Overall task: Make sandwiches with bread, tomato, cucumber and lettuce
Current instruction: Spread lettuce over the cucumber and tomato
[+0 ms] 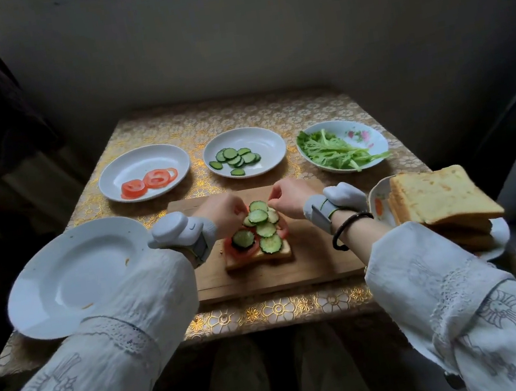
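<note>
From the head camera, a rectangular wooden cutting board lies at the near middle of a table under a gold floral-patterned tablecloth. On the board sits a square slice of toasted bread layered with red tomato slices and round dark-rimmed cucumber slices overlapping on top. The left hand, at 10 o'clock of the bread, has its fingers curled down to the cucumber layer's far edge; whether it pinches a slice cannot be told. The right hand, at 1 o'clock of the bread, also curls its fingertips together over the far cucumber slices, its grip equally unclear. Both wrists carry grey strapped devices, and a dark beaded bracelet circles the right forearm. At 9 o'clock of the board lies a white ceramic plate holding only smears. At 3 o'clock a stack of golden bread slices rests on a patterned plate. Along the far row stand a white plate with tomato rings at 11 o'clock, a white plate with cucumber rounds at 12 o'clock, and a flower-printed plate of green lettuce leaves at 1 o'clock.
</note>
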Demonstrator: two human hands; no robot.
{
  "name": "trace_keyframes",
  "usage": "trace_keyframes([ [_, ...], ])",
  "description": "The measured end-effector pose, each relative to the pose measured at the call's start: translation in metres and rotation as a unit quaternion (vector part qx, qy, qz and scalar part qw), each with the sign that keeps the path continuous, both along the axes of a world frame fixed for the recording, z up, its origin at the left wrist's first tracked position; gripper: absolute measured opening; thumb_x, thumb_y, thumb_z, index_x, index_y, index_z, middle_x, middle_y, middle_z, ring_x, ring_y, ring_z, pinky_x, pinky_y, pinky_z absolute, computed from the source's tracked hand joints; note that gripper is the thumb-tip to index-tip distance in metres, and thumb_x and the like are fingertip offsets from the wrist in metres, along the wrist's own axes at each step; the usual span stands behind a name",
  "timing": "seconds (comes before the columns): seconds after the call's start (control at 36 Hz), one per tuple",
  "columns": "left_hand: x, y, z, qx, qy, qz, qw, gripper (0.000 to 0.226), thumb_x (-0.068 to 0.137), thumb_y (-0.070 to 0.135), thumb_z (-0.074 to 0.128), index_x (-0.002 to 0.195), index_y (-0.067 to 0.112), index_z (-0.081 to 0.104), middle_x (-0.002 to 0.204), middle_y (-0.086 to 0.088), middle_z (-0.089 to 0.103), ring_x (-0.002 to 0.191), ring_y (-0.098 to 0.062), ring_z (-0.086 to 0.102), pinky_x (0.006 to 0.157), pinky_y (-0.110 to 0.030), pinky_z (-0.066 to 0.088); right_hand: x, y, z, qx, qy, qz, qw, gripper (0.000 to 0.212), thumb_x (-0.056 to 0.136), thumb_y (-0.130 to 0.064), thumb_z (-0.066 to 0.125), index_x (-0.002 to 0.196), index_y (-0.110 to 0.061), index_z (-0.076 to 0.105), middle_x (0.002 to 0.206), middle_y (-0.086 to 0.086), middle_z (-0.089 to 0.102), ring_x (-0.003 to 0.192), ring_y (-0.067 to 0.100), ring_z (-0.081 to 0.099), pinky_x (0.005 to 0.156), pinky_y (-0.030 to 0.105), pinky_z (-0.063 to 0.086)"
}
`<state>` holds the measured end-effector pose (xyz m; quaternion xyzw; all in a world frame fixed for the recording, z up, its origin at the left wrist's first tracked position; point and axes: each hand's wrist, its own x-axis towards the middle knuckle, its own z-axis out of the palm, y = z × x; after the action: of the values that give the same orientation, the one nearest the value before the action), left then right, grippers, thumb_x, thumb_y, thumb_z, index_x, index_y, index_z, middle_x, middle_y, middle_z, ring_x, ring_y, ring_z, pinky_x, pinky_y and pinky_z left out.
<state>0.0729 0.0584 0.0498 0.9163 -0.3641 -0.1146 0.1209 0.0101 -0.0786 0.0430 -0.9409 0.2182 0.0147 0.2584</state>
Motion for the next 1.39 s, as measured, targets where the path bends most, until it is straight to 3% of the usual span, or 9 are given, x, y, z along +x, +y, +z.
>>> trace_keyframes([
  [0.11,0.002,-0.025,0.009,0.017,-0.011,-0.016,1.0,0.026,0.092,0.015,0.047,0.103,0.009,0.07,0.11,-0.009,0.07,0.101,-0.028,0.063,0.088,-0.034,0.051,-0.008,-0.028,0.01,-0.017,0.004,-0.009,1.0,0.027,0.093,-0.014,0.049,0.105,-0.005,0.071,0.112,0.014,0.07,0.108,0.03,0.062,0.091,0.033,0.05],
  [0.33,0.008,-0.096,0.019,0.054,-0.024,-0.097,0.994,0.032,0.097,0.016,0.043,0.123,0.012,0.062,0.129,-0.007,0.061,0.118,-0.027,0.055,0.1,-0.034,0.042,-0.014,-0.101,0.025,-0.053,0.009,-0.077,0.996,0.03,0.096,-0.015,0.046,0.109,-0.002,0.069,0.116,0.015,0.067,0.108,0.031,0.061,0.087,0.032,0.049],
  [0.53,0.03,-0.153,0.004,0.048,-0.068,-0.119,0.989,0.036,0.096,0.013,0.042,0.127,0.018,0.059,0.125,-0.01,0.063,0.113,-0.031,0.058,0.096,-0.041,0.048,0.003,-0.149,0.02,-0.076,0.043,-0.112,0.99,0.032,0.095,-0.01,0.042,0.116,-0.007,0.067,0.122,0.014,0.065,0.12,0.033,0.055,0.099,0.034,0.048],
  [0.75,0.044,-0.182,-0.017,0.023,-0.075,-0.141,0.987,0.034,0.097,0.011,0.042,0.126,0.013,0.06,0.129,-0.01,0.06,0.119,-0.028,0.055,0.103,-0.037,0.042,0.035,-0.175,0.001,-0.102,0.063,-0.119,0.986,0.034,0.094,-0.009,0.044,0.122,-0.009,0.063,0.126,0.012,0.062,0.119,0.029,0.056,0.107,0.035,0.039],
  [0.97,0.053,-0.192,-0.027,0.0,-0.097,-0.144,0.985,0.029,0.095,0.014,0.043,0.104,0.013,0.071,0.11,-0.008,0.066,0.105,-0.032,0.058,0.088,-0.041,0.05,0.045,-0.187,-0.014,-0.116,0.066,-0.119,0.984,0.024,0.087,-0.008,0.053,0.102,-0.008,0.072,0.103,0.011,0.071,0.094,0.026,0.064,0.085,0.032,0.052],
  [1.03,0.052,-0.196,-0.026,0.012,-0.122,-0.133,0.983,0.029,0.096,0.019,0.04,0.102,0.017,0.069,0.107,-0.003,0.066,0.107,-0.031,0.052,0.086,-0.038,0.046,0.046,-0.191,-0.013,-0.11,0.057,-0.132,0.984,0.024,0.086,-0.007,0.051,0.099,-0.008,0.072,0.098,0.011,0.072,0.092,0.027,0.065,0.089,0.033,0.051],
  [1.14,0.049,-0.206,-0.022,0.031,-0.147,-0.127,0.98,0.027,0.096,0.027,0.043,0.113,0.023,0.064,0.117,-0.001,0.064,0.116,-0.028,0.046,0.091,-0.038,0.038,0.042,-0.203,-0.005,-0.076,0.007,-0.183,0.98,0.022,0.089,-0.007,0.045,0.093,-0.009,0.067,0.079,0.012,0.057,0.084,0.033,0.058,0.063,0.025,0.04],
  [1.25,0.05,-0.217,-0.02,0.033,-0.15,-0.13,0.98,0.031,0.094,0.032,0.049,0.122,0.026,0.059,0.124,-0.002,0.058,0.122,-0.027,0.045,0.096,-0.039,0.038,0.038,-0.214,0.007,-0.025,-0.066,-0.238,0.969,0.028,0.093,-0.012,0.041,0.096,-0.005,0.068,0.088,0.016,0.058,0.08,0.034,0.051,0.067,0.027,0.037],
  [1.39,0.042,-0.235,-0.022,0.046,-0.15,-0.15,0.976,0.031,0.091,0.034,0.053,0.12,0.027,0.061,0.125,-0.007,0.054,0.122,-0.029,0.043,0.098,-0.04,0.038,0.034,-0.22,0.021,0.02,-0.118,-0.272,0.955,0.033,0.092,-0.008,0.042,0.101,-0.002,0.072,0.106,0.017,0.069,0.101,0.033,0.063,0.084,0.035,0.054],
])
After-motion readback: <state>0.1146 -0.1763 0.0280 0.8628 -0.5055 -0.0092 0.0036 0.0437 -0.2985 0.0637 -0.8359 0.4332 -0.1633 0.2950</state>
